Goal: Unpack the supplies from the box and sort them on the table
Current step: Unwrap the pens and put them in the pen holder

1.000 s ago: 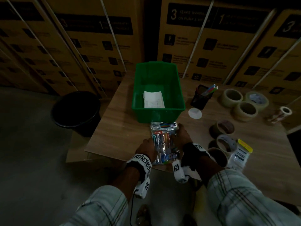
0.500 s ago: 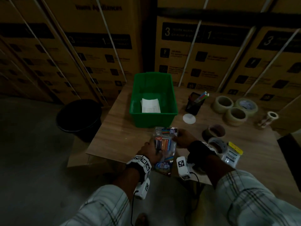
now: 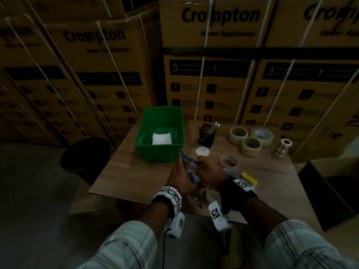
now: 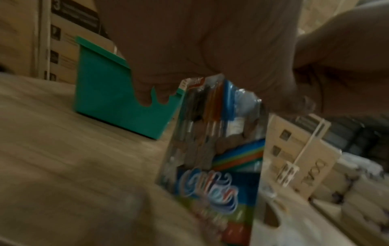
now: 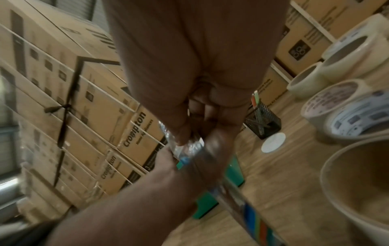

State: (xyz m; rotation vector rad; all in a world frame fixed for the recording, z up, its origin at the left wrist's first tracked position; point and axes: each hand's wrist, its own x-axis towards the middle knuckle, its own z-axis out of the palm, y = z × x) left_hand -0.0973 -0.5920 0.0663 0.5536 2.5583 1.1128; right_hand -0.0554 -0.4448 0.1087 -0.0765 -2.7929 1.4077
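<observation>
Both hands, the left hand [image 3: 179, 176] and right hand [image 3: 208, 168], pinch the marker pack [image 4: 212, 149]; tape rolls [image 3: 250, 146] already sorted at right, only paper [image 3: 162, 138] left in the green box [image 3: 161, 155].

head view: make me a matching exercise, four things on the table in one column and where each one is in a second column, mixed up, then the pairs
Things
1. white paper
2. pen holder
3. pack of pens
4. white disc

Places
A. flat on the table in front of the pen holder
B. held between both hands
C. inside the green bin
D. standing right of the green bin, left of the tape rolls

Pairs: 1-C, 2-D, 3-B, 4-A
</observation>
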